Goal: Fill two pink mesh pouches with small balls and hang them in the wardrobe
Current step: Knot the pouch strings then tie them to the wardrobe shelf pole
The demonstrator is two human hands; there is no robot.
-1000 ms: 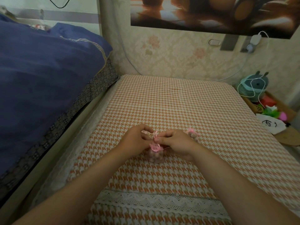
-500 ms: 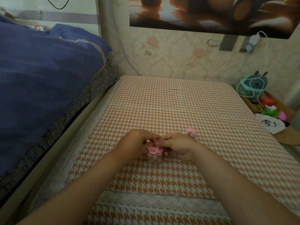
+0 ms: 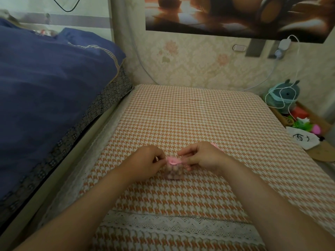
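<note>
A pink mesh pouch [image 3: 173, 170] full of small brownish balls rests on the orange houndstooth cloth [image 3: 199, 120]. Its pink ribbon top is gathered between my hands. My left hand [image 3: 146, 162] pinches the ribbon on the pouch's left side. My right hand [image 3: 201, 157] pinches the ribbon on its right side. A second pink pouch [image 3: 216, 146] peeks out behind my right hand, mostly hidden.
A bed with a dark blue quilt [image 3: 45, 91] runs along the left. At the right edge a wooden tray holds a teal gadget [image 3: 282, 96] wrapped in white cable, bright toys [image 3: 308, 125] and a white cloth [image 3: 304, 139]. Patterned wallpaper backs the table.
My hands have drawn slightly apart, pulling the ribbon ends sideways, and the pouch's top now looks gathered tighter. The pouch itself stays in the same spot.
</note>
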